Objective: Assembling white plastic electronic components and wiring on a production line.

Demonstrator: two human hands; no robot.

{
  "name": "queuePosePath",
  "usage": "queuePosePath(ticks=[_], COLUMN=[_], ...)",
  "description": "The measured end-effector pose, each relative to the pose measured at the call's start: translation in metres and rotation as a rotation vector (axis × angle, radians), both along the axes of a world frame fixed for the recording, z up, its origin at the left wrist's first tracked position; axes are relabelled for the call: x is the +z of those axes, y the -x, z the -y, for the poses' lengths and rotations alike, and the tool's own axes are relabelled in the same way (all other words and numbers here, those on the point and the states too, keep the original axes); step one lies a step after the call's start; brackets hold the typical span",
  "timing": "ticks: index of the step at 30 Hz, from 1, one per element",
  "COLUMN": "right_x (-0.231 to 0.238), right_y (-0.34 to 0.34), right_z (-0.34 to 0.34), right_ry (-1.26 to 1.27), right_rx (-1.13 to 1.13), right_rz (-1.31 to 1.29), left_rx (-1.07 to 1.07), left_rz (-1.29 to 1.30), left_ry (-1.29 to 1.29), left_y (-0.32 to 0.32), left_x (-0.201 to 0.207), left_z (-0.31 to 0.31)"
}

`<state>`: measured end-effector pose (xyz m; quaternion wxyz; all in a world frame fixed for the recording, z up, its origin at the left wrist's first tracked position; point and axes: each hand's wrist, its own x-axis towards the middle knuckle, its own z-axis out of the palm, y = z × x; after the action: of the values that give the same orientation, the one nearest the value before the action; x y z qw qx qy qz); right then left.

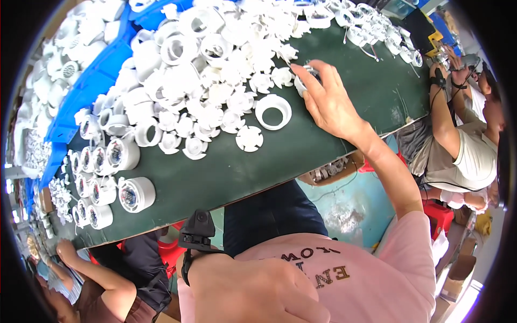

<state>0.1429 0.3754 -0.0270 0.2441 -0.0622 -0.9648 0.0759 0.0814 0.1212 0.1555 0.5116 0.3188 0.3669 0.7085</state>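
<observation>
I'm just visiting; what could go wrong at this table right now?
The round white part might slip, since the right hand seems to hold it only by its fingers.
That hand is also close to the heap of loose white parts, so a brush could scatter some.
A bump to the green table might shift the white housings standing on it.

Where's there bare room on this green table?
The green tabletop is bare along its near edge, from the white housings to below the right hand, under the slotted white disc. Another open patch lies right of that hand, below the small wired rings. A heap of white rings and caps crowds the far left and middle.
</observation>
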Motion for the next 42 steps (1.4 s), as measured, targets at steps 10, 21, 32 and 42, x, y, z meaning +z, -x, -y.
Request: queuePosePath(ticks=[10,21,32,42], right_x=[0.039,0.053,0.068,0.076], right_y=[-0.002,0.083,0.081,0.009], right_z=[0.033,0.064,0.047,0.133], right_ry=[0.85,0.709,0.939,1.28], right_rx=[-0.005,0.072,0.099,0.271], right_rz=[-0.113,-0.099,0.103,0.207], left_rx=[0.306,0.243,0.545,0.621], left_rz=[-0.272,0.54,-0.035,-0.265], left_ry=[0.044,-0.003,0.256,0.256], left_y=[0.018,0.039,0.059,0.038], left_x=[-0.081,-0.156,-0.133,-0.133], left_z=[0.023,0.018,0.036,0.018])
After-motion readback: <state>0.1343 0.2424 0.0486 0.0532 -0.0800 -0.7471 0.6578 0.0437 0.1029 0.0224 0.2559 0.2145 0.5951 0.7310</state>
